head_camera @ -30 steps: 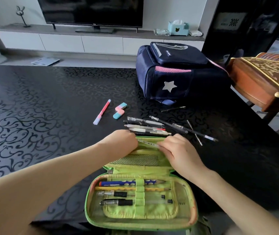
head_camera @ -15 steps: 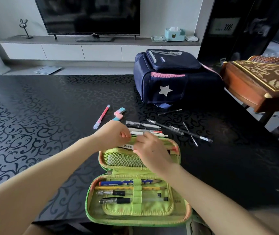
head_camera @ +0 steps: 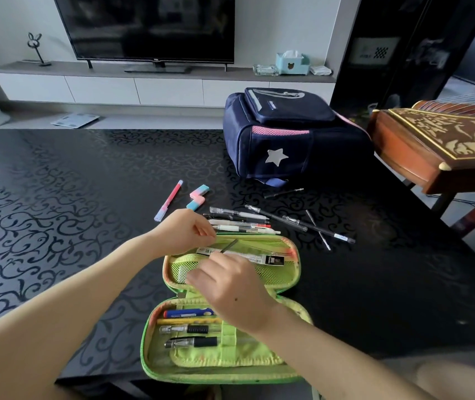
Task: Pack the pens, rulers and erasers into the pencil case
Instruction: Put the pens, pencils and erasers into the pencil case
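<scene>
While right hand pinches thin refill | left hand holds pencil case rim

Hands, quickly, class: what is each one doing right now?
Left hand: fingers pinching the pencil case at its top edge.
Right hand: fingers closed on a thin dark stick.

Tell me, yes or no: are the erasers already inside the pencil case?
No, the pink-and-blue erasers lie on the table beyond the pencil case, beside the pink pen.

Both hands forward, fingers curled
</scene>
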Motion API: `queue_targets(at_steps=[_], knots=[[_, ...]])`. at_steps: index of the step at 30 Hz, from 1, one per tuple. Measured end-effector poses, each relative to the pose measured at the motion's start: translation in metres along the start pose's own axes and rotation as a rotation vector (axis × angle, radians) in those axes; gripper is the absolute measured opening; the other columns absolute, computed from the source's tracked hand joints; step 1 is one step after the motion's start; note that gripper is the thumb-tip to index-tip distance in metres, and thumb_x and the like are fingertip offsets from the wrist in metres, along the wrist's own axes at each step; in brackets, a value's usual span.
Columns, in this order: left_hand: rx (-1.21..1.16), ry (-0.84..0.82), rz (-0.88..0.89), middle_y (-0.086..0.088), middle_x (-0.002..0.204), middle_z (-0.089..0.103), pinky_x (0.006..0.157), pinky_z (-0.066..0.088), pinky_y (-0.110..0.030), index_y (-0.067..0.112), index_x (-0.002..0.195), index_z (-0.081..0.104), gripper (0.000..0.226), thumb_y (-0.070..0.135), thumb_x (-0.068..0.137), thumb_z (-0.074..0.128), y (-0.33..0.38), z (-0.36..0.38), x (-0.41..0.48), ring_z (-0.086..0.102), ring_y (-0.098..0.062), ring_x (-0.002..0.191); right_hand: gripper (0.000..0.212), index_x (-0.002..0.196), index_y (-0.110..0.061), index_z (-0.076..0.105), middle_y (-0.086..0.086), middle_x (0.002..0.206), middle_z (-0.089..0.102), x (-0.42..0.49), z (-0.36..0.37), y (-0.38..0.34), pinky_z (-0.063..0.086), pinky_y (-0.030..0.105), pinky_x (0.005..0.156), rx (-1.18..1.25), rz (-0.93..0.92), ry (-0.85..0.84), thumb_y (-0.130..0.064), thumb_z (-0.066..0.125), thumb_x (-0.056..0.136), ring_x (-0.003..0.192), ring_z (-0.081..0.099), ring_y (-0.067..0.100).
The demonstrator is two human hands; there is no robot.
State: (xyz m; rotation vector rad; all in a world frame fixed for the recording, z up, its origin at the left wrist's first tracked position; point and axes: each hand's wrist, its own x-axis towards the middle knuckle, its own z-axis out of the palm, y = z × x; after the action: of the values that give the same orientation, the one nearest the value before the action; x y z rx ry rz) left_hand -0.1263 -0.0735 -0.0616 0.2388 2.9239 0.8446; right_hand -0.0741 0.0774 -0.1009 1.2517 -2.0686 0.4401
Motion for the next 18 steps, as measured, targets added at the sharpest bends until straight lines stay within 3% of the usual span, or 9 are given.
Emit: queue_targets(at_steps=[3,8,12,15,18], knots=[[0.003,-0.009,-0.01,0.015,0.076,0.065,0.061,0.042,-0.003,0.017,0.087,0.074,0.011,0.024,0.081,0.068,-0.001,-0.001,0.0,0.058,0.005,0.066,0.014,0.068,-0.011,0.065,-0.001,0.057,0.056,-0.004,-0.002,-0.005,0.038,0.023,0.046,0.009,-0.006,0.023,0.0,0.067,0.076,0.054,0.047,0.014],[0.008,-0.009,-0.033,0.012,0.079,0.065,0.062,0.041,-0.005,0.019,0.087,0.074,0.011,0.026,0.081,0.069,-0.002,0.0,0.003,0.056,0.002,0.07,0.015,0.066,-0.01,0.065,0.0,0.057,0.058,-0.006,-0.006,-0.001,0.041,0.024,0.046,0.028,0.025,-0.008,0.001,0.068,0.075,0.055,0.051,0.015],[0.001,-0.024,-0.029,0.009,0.083,0.067,0.066,0.042,-0.009,0.02,0.087,0.074,0.011,0.027,0.081,0.069,-0.003,0.0,0.001,0.057,0.0,0.073,0.015,0.064,-0.01,0.068,-0.001,0.054,0.061,-0.006,0.0,0.02,0.044,0.023,0.041,-0.07,0.168,-0.183,0.003,0.075,0.064,0.051,0.053,0.014],[-0.008,-0.036,-0.018,0.014,0.079,0.064,0.066,0.042,-0.01,0.02,0.088,0.074,0.012,0.027,0.081,0.068,-0.002,-0.002,-0.001,0.057,0.0,0.073,0.024,0.094,-0.009,0.072,0.001,0.061,0.068,-0.005,-0.003,0.03,0.05,0.024,0.042,0.038,0.29,-0.234,-0.004,0.076,0.071,0.054,0.06,0.016],[-0.014,-0.037,-0.016,0.017,0.078,0.062,0.066,0.042,-0.011,0.02,0.09,0.074,0.012,0.027,0.081,0.068,-0.003,-0.003,-0.002,0.056,0.001,0.073,0.006,0.08,-0.012,0.072,-0.001,0.063,0.066,-0.012,-0.022,0.039,0.049,0.027,0.045,0.051,0.405,-0.191,-0.008,0.073,0.075,0.058,0.058,0.016]])
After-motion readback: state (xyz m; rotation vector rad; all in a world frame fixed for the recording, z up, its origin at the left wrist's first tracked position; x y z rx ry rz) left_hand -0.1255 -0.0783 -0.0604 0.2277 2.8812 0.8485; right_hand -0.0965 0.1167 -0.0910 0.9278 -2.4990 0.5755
